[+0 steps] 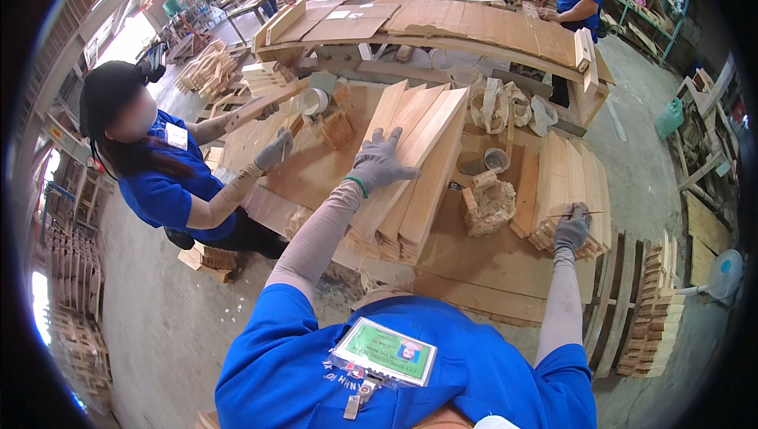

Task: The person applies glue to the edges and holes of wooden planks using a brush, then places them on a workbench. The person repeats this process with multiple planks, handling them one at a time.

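My left hand (383,164), in a grey glove, lies with fingers spread on a stack of pale wooden boards (426,141) in the middle of the table. My right hand (572,227), gloved too, is at the near end of a second board stack (562,180) on the right. Its fingers are closed round a thin stick (594,212), whose tip I cannot make out. Between the stacks stand a small cup (496,160) and a rough, crusted tan block-like container (489,206).
Across the table at left, a co-worker (185,172) in grey gloves holds a board (264,105) near a white bucket (313,102). Cloth rags (501,105) lie beyond the cup. A long bench (466,22) stands behind. Slatted pallets (620,295) and a fan (722,275) are at right.
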Demonstrator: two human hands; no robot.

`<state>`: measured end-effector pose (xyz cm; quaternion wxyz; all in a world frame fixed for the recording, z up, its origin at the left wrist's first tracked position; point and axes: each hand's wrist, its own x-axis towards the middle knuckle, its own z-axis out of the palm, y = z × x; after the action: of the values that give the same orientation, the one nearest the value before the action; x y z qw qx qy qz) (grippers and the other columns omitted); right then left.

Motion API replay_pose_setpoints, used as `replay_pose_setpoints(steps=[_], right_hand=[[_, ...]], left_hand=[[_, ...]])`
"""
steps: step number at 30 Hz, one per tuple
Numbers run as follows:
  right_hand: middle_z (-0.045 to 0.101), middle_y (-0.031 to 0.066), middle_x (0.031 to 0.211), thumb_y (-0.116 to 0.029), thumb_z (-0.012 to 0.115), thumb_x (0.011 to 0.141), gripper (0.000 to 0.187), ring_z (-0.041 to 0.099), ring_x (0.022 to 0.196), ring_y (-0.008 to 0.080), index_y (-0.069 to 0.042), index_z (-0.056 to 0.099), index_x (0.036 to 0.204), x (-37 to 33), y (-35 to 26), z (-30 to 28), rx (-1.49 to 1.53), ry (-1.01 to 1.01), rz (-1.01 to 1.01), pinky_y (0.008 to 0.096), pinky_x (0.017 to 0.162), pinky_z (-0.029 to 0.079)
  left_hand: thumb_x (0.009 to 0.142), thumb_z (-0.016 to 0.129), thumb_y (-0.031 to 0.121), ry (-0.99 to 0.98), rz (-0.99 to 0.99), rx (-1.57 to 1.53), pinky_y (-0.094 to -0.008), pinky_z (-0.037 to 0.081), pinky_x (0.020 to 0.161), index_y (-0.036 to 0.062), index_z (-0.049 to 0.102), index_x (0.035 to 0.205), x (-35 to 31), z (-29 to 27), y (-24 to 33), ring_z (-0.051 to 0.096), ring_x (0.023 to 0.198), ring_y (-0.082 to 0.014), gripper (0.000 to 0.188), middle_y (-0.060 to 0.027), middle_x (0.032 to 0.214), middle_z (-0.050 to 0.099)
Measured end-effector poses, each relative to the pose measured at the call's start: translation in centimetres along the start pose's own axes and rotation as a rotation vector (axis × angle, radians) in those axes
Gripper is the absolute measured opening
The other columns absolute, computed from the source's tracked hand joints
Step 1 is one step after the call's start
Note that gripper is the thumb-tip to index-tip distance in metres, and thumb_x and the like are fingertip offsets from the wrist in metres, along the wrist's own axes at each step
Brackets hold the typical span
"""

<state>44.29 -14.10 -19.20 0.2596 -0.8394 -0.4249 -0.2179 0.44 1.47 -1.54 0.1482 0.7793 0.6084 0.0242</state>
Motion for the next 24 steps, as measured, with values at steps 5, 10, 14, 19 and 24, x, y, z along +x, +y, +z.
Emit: replay_pose_setpoints(steps=[5,10,14,19,24], right_hand=[[0.062,0.0156,0.108,-0.021,0.053,0.087,0.02,0.058,0.104,0.0298,-0.005,0.063,0.094,0.0,0.4,0.6,-0.014,0.035,-0.052,0.0381,0.092,0.043],[0.063,0.0136,0.103,-0.022,0.052,0.088,0.02,0.059,0.095,0.0307,-0.005,0.061,0.094,0.2,-0.7,-0.4,-0.024,0.026,-0.029,0.0391,0.087,0.045],[0.063,0.0119,0.101,-0.025,0.053,0.088,0.021,0.059,0.091,0.0315,-0.007,0.06,0.094,0.0,-0.1,-0.1,-0.054,0.023,-0.015,0.0395,0.083,0.046],[0.063,0.0119,0.1,-0.026,0.052,0.088,0.021,0.059,0.09,0.0315,-0.007,0.06,0.095,0.0,0.9,0.8,-0.065,0.045,-0.07,0.0398,0.082,0.046],[0.064,0.0114,0.1,-0.026,0.051,0.089,0.022,0.06,0.089,0.031,-0.008,0.06,0.096,0.0,0.3,0.4,-0.064,0.0,-0.033,0.0395,0.081,0.046]], left_hand=[[0.063,0.069,0.06,0.331,-0.013,-0.197,-0.0446,0.03,0.105,0.0096,0.029,0.142,0.6,1.0,-4.8,0.032,0.127,-0.0408,0.102,-0.0246,0.141,0.028],[0.066,0.066,0.062,0.088,-0.045,-0.162,-0.0441,0.028,0.106,0.0066,0.028,0.142,-0.8,1.4,-6.5,0.028,0.13,-0.0408,0.101,-0.0231,0.141,0.03],[0.063,0.062,0.069,-0.056,-0.058,-0.064,-0.0423,0.022,0.109,0.0084,0.021,0.145,-2.3,3.1,-2.9,0.018,0.137,-0.0395,0.11,-0.0259,0.146,0.019],[0.061,0.064,0.063,0.0,-0.043,0.099,-0.0393,0.026,0.106,0.0044,0.023,0.144,-3.6,3.6,-0.9,0.026,0.131,-0.0431,0.11,-0.0302,0.144,0.019],[0.059,0.065,0.062,-0.062,-0.017,0.095,-0.041,0.028,0.105,0.0047,0.025,0.144,-2.9,2.9,-1.2,0.033,0.125,-0.0451,0.11,-0.0317,0.143,0.02]])
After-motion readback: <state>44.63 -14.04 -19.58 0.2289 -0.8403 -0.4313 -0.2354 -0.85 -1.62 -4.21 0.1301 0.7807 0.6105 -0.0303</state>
